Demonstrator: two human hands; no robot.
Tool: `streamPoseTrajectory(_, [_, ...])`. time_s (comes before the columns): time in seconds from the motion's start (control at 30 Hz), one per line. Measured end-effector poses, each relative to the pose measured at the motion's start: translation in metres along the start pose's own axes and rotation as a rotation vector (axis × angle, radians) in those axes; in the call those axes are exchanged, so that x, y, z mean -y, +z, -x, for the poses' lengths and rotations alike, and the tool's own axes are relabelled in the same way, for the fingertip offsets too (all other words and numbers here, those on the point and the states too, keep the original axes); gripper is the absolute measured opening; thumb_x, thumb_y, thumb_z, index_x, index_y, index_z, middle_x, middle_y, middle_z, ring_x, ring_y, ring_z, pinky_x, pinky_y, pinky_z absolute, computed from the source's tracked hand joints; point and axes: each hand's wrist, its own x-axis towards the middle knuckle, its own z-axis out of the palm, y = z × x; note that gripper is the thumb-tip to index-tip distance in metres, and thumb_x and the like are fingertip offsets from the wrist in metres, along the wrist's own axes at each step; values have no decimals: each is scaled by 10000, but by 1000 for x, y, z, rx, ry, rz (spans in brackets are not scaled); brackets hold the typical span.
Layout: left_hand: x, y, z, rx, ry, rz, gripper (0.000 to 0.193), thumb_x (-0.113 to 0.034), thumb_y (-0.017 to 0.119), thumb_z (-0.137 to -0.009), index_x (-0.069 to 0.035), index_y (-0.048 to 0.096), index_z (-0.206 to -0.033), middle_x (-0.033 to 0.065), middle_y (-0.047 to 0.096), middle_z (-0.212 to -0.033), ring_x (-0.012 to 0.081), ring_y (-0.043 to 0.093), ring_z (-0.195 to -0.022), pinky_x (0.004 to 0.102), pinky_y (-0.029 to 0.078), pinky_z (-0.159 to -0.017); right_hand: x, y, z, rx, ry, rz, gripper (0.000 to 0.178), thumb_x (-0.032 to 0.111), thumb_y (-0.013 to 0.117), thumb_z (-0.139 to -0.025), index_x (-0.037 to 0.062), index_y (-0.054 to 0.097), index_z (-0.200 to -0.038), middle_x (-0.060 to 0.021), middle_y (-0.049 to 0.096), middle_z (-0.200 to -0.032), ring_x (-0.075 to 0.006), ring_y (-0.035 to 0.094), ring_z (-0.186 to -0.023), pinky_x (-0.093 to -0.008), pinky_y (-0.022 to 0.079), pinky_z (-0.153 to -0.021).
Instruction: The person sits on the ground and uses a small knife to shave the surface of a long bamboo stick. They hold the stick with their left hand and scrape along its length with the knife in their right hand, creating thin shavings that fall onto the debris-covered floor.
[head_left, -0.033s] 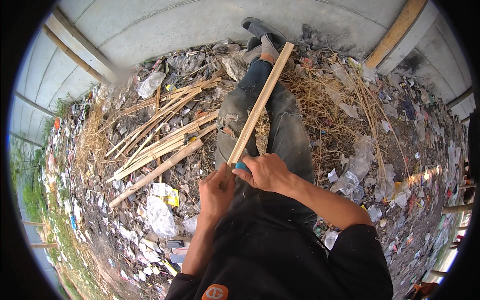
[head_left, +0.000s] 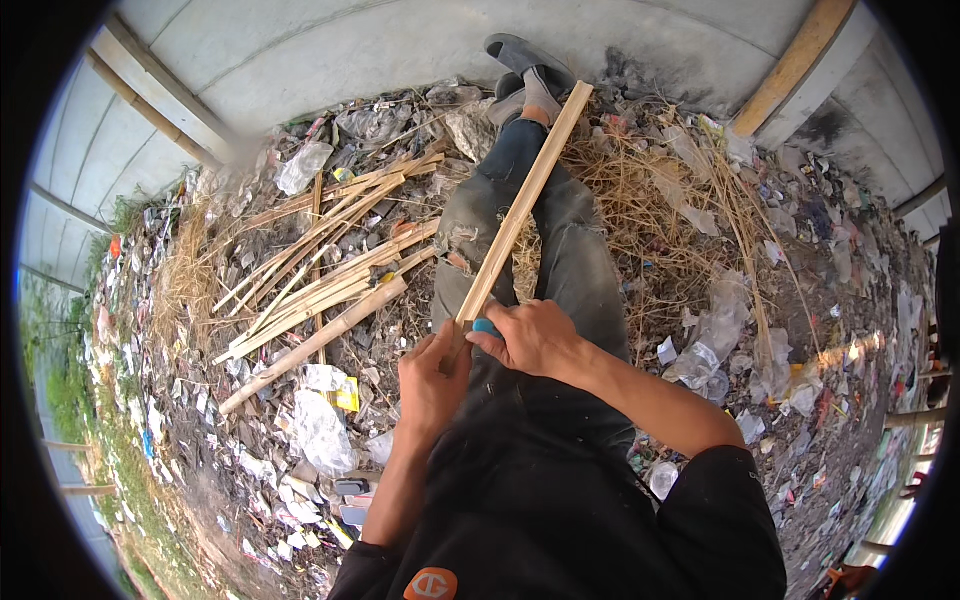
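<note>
A long pale strip of split bamboo or wood point(head_left: 526, 203) slants from my hands up across my legs toward my crossed feet. My left hand point(head_left: 430, 382) is closed around its near end, thumb and fingers pinching it. My right hand point(head_left: 535, 338) is closed beside that end. A small blue thing point(head_left: 485, 326) shows between its thumb and forefinger; most of it is hidden by the fingers, so its kind cannot be made out. The right fingers lie close against the strip's edge.
Several similar strips point(head_left: 320, 290) lie in a loose pile left of my legs, with a thicker round pole point(head_left: 315, 345) in front. Dry straw point(head_left: 650, 220), plastic litter point(head_left: 325, 435) and scraps cover the ground. A grey panel wall point(head_left: 420, 50) stands beyond my sandals point(head_left: 530, 60).
The far end of the strip has shifted very slightly to the right and up. Both hands keep their grip in nearly the same place.
</note>
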Motion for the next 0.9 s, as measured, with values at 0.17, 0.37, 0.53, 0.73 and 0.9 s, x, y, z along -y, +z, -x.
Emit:
streamPoseTrajectory(0.17, [-8, -26, -3, 60, -16, 1, 382, -35, 801, -854, 51, 722, -1217, 176, 745, -889, 207, 736, -719, 306, 557, -643, -114, -67, -41, -332, 544, -68, 610, 507, 399, -1112, -39, 671, -1099, -272, 712, -850, -454, 712, -824, -515, 556, -744])
streamPoseTrajectory(0.37, [4, -23, 14, 153, -71, -31, 407, -83, 815, -881, 35, 715, -1257, 171, 705, -845, 190, 650, -631, 328, 504, -593, -154, -105, -15, -613, 770, -494, 526, 491, 408, -1118, 3, 602, -1087, -51, 580, -720, -169, 576, -648, -367, 466, -630])
streamPoseTrajectory(0.53, [0, -8, -8, -13, -55, 2, 417, -94, 803, -899, 59, 698, -1272, 168, 685, -814, 200, 635, -585, 343, 490, -559, -84, -47, 1, -355, 269, -512, 295, 312, 573, -1088, 28, 516, -1033, -71, 487, -702, -180, 495, -605, -379, 443, -616])
streamPoseTrajectory(0.73, [-8, -2, -18, 36, -38, 31, 381, -69, 782, -902, 41, 701, -1258, 162, 688, -816, 221, 641, -586, 346, 496, -563, 2, -12, 11, -55, -16, -214, 328, 370, 616, -1056, 61, 581, -1160, -195, 682, -731, -444, 687, -707, -502, 531, -584])
streamPoseTrajectory(0.9, [-10, -8, -7, 23, -67, 29, 358, -81, 792, -885, 50, 722, -1211, 163, 698, -835, 212, 620, -619, 342, 478, -588, -36, -25, -10, -211, 88, -175, 325, 381, 589, -1069, 59, 565, -1106, -181, 671, -681, -435, 686, -679, -500, 527, -561])
